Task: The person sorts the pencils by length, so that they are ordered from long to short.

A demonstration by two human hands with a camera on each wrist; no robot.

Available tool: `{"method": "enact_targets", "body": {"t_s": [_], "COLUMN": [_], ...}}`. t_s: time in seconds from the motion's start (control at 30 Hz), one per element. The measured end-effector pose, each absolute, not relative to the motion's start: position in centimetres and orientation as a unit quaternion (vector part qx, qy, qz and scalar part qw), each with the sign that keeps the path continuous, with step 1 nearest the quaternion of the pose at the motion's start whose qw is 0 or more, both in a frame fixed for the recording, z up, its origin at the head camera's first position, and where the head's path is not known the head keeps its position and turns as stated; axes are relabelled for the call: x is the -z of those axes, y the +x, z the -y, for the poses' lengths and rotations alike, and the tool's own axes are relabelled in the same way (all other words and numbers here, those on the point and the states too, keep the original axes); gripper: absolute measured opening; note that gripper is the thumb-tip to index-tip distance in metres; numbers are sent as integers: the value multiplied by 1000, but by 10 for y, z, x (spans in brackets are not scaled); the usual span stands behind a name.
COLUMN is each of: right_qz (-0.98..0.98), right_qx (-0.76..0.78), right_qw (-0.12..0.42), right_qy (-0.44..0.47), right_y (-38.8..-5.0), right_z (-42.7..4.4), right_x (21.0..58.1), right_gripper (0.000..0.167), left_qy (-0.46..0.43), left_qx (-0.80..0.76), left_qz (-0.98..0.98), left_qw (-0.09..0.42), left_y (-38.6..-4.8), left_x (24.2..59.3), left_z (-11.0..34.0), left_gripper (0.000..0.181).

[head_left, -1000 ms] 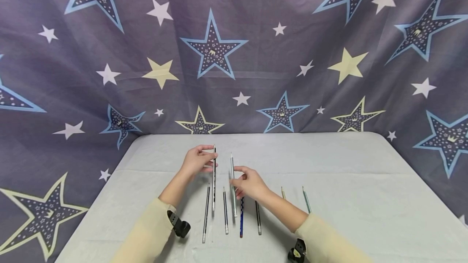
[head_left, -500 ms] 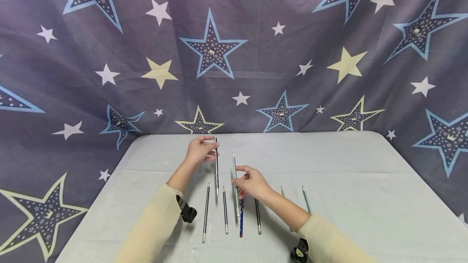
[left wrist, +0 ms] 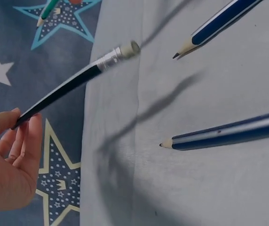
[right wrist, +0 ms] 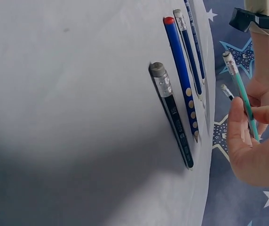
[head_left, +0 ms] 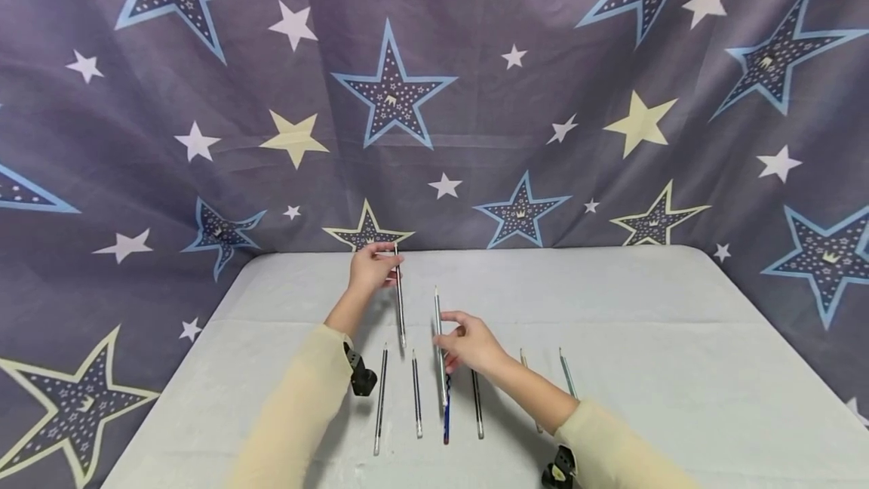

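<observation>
A slim black-and-silver pencil with a whitish eraser [head_left: 400, 308] is held above the surface, eraser end toward the person, the left hand's [head_left: 370, 269] fingers pinching it near its far end. A green pencil with a silver ferrule [right wrist: 240, 89] is clamped between the right hand's [head_left: 470, 343] fingers and thumb, passing in the head view in front of a blue dotted pencil with a red end [head_left: 446, 429]. Beside that lie a dark pencil with a silver ferrule [head_left: 477, 406], a navy striped pencil [head_left: 417, 395] and a long dark striped pencil [head_left: 381, 398]. A gold-toned pencil [head_left: 523, 358] and a teal pencil [head_left: 567, 373] are partly hidden by the right arm and its cream sleeve [head_left: 618, 447]. All rest on the pale grey surface [head_left: 665, 353], backed by purple-grey star-printed fabric [head_left: 475, 123].
</observation>
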State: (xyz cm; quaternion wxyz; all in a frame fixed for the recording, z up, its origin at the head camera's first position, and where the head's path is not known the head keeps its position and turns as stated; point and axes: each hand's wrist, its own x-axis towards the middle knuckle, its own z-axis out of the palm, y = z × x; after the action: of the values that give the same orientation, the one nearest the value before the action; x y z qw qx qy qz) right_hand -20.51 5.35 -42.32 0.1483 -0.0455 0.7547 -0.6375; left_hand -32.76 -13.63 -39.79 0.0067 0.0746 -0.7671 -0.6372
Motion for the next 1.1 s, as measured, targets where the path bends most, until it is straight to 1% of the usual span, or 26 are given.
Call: {"method": "enact_targets", "body": {"t_s": [0.27, 0.47, 0.67, 0.87, 1.1], "right_qz": [-754, -754, -757, -763, -762], "right_qx": [638, 639, 637, 629, 631], "right_qw": [147, 147, 143, 142, 140], "right_qy": [-43, -38, -38, -43, -43], "right_y": [-204, -205, -205, -208, -212], "right_z": [-56, -57, -58, -59, -60], "right_x": [425, 426, 425, 428, 428], "right_gripper": [53, 52, 52, 52, 52], "left_qy": [77, 81, 82, 81, 88], "left_qx": [621, 607, 615, 632, 661], "left_qz": [780, 789, 783, 770, 744], "left_qw": [31, 46, 50, 31, -30], "left_y": [-336, -340, -338, -339, -339], "left_x": [411, 423, 429, 433, 435], "left_z": [136, 136, 135, 138, 142], "left_gripper": [38, 33, 36, 42, 52]}}
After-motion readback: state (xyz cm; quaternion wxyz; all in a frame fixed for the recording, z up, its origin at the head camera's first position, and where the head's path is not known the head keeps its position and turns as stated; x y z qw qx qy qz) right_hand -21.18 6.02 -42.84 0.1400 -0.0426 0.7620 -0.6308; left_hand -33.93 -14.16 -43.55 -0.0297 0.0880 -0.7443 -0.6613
